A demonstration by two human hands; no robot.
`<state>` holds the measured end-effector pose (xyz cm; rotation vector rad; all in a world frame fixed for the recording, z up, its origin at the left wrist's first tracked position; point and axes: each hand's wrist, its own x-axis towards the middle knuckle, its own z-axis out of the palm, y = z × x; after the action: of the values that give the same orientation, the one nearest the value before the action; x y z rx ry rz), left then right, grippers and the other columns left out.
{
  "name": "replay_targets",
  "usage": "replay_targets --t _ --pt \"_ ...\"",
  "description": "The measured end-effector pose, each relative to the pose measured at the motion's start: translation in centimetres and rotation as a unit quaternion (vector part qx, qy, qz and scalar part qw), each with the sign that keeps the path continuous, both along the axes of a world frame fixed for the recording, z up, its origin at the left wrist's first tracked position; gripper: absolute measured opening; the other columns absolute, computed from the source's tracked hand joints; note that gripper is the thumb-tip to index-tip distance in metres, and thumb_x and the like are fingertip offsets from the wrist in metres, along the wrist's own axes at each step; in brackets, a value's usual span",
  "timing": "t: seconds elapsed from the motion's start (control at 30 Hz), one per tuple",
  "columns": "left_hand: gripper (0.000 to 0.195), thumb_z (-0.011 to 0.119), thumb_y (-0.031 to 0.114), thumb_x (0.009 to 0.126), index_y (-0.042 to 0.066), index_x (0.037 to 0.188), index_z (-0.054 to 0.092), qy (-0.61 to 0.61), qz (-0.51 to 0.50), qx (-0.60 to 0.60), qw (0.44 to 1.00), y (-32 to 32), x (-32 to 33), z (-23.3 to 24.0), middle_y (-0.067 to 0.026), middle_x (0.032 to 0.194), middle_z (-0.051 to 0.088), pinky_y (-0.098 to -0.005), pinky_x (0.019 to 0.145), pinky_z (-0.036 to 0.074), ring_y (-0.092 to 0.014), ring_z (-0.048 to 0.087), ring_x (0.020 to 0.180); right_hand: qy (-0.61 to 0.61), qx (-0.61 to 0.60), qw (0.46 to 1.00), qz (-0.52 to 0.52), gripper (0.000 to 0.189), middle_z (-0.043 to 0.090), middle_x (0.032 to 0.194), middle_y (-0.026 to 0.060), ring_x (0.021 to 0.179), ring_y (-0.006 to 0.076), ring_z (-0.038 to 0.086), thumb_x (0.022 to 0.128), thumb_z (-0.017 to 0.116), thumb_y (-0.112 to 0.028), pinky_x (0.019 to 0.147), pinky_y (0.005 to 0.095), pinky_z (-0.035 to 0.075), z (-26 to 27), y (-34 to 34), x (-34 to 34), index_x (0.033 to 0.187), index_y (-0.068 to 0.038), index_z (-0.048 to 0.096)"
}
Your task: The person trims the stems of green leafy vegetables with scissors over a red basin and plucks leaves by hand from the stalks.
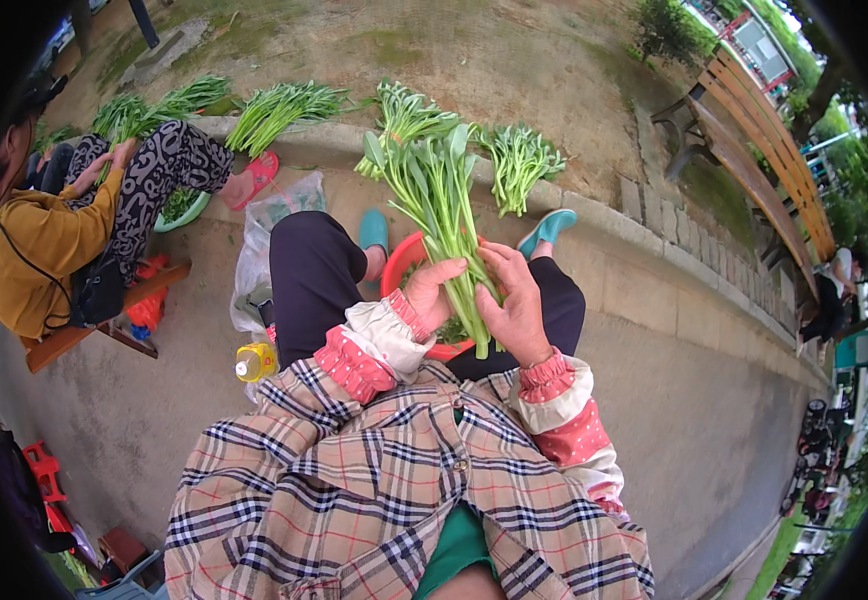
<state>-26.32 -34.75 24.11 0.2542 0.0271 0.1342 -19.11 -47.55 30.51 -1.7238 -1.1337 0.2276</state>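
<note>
A bundle of leafy green vegetable stalks (441, 195) is held between my two hands, leaves pointing away from me and stem ends toward my lap. My left hand (431, 294) has its fingers curled around the stems from the left. On the right side, my right hand (512, 304) presses its thumb and fingers against the same stems. Below the bundle, between my knees, stands a red plastic basin (398, 264), with some greens inside partly hidden by my hands.
Bunches of greens (284, 112) lie along the stone curb (621, 225). At left a co-worker on a wooden bench (156, 289) handles greens beside a pale green basin (182, 214). A plastic bag (254, 247) and yellow-labelled bottle (255, 363) are by my left leg. A slatted bench (764, 180) stands right.
</note>
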Motion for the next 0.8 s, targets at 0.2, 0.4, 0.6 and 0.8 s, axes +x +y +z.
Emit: replay_targets --t 0.2,0.4,0.6,0.8 --pt "0.043 0.066 0.002 0.079 0.006 0.119 0.053 -0.003 0.006 0.043 0.999 0.3 0.1 1.1 -0.0047 0.109 0.061 -0.0366 0.092 0.048 -0.019 0.059 0.102 -0.066 0.002 0.998 -0.015 0.041 0.053 0.12 0.0121 0.106 0.0209 0.055 0.075 0.053 0.003 0.086 0.0272 0.044 1.1 0.5 -0.3 0.116 0.002 0.055" --pt "0.045 0.068 0.003 0.078 0.004 0.12 0.051 -0.036 -0.011 0.134 0.99 0.8 -0.1 1.8 -0.0081 0.108 0.061 -0.037 0.092 0.048 -0.021 0.06 0.102 0.045 0.034 0.998 0.0 0.039 0.052 0.119 0.0084 0.107 0.0159 0.055 0.079 0.055 0.005 0.089 0.0275 0.046 2.1 0.0 -0.6 0.117 0.002 0.054" --pt "0.046 0.073 0.008 0.075 0.004 0.116 0.053 -0.005 0.055 0.242 0.969 -0.2 -0.2 1.7 -0.0064 0.108 0.062 -0.0328 0.085 0.05 -0.018 0.061 0.095 0.022 0.018 0.997 -0.079 0.024 0.058 0.099 0.0093 0.084 0.0156 0.061 0.08 0.06 0.0 0.075 0.0277 0.052 2.4 0.0 -0.5 0.104 0.002 0.06" --pt "0.043 0.073 0.0 0.074 0.004 0.114 0.056 0.024 0.075 0.269 0.96 -0.7 -0.2 0.9 -0.0037 0.104 0.064 -0.0298 0.084 0.05 -0.014 0.061 0.095 -0.029 -0.031 0.995 -0.088 0.012 0.06 0.081 0.0041 0.064 0.0096 0.053 0.081 0.065 -0.008 0.059 0.0235 0.045 1.5 0.7 -0.5 0.09 0.0 0.062"
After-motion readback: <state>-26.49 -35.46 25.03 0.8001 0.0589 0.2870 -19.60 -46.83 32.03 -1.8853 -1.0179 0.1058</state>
